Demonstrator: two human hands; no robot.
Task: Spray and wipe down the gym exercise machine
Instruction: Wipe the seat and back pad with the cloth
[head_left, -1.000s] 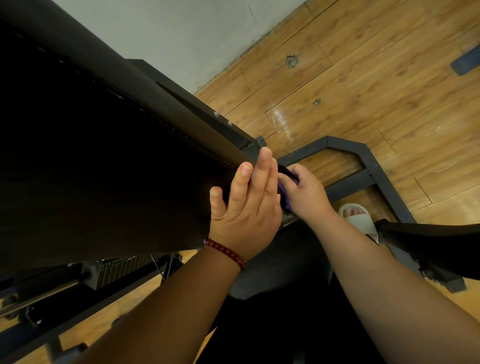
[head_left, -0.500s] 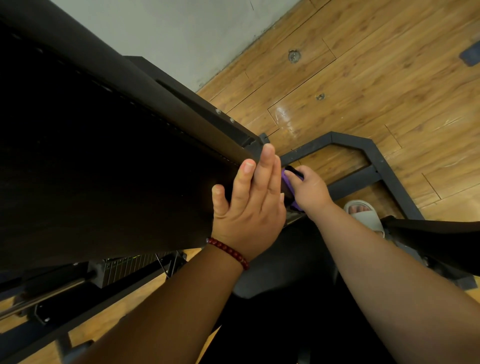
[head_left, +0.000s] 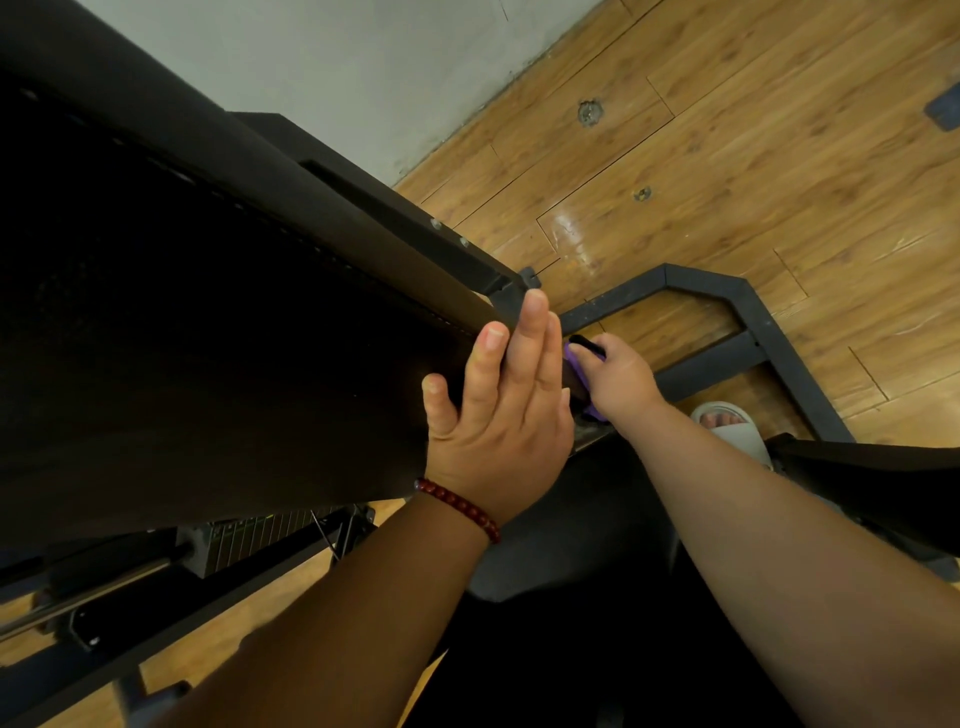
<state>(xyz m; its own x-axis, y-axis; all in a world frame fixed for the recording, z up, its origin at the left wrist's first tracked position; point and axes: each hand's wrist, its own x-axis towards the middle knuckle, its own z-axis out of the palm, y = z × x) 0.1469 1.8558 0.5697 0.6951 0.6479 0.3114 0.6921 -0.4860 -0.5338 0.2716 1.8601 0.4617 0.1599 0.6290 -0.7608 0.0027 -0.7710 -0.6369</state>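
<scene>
A big dark padded panel (head_left: 208, 338) of the gym machine slants across the left half of the view. My left hand (head_left: 498, 415) lies flat on its lower right corner with straight fingers; a red bead bracelet is on that wrist. Just beyond it, my right hand (head_left: 615, 376) grips a purple cloth (head_left: 571, 358) and holds it against the panel's edge. Most of the cloth is hidden behind the two hands.
The machine's dark steel base frame (head_left: 753, 322) lies on the wooden floor (head_left: 753, 156) to the right. A foot in a grey sandal (head_left: 737, 423) stands by it. A weight stack and bars (head_left: 249, 535) show under the panel. A grey wall (head_left: 337, 67) is behind.
My right hand with the cloth has slid a little up along the panel's edge. The left hand has stayed pressed on the same corner.
</scene>
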